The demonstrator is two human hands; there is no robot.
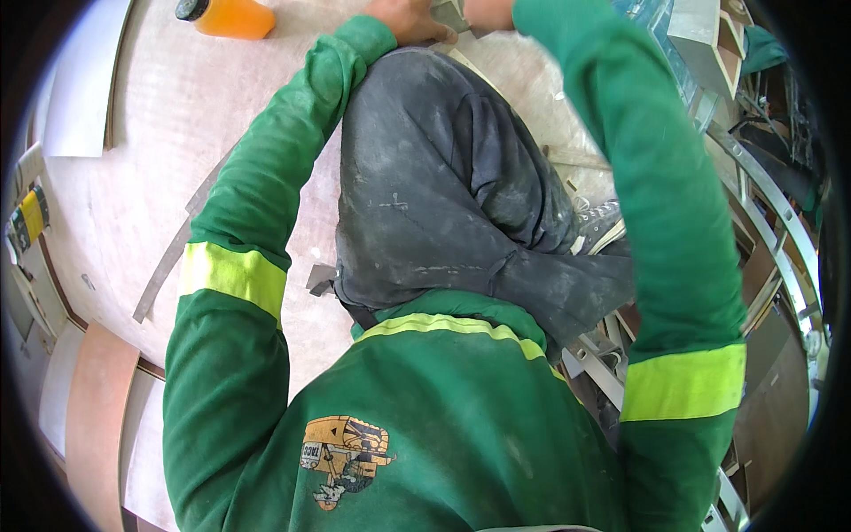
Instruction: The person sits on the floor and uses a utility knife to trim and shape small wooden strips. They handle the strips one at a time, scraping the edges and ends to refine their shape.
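At the top edge of the head view, my left hand [409, 19] rests low over the pale board surface [239, 97], just beyond my knee. Its thumb is stretched out toward a small grey piece [449, 15] that lies between my hands. My right hand [489, 13] is close on the other side of that piece, and the picture's edge cuts off its fingers. What it holds, if anything, does not show. Both arms reach forward in green sleeves around my dark trousers [417, 168].
An orange jar with a black lid [235, 18] lies at the upper left. A thin grey strip [168, 266] lies left of my arm. White panels [84, 89] stand at the far left. Metal ladder-like rails [780, 213] and an open box-like piece [709, 40] crowd the right side.
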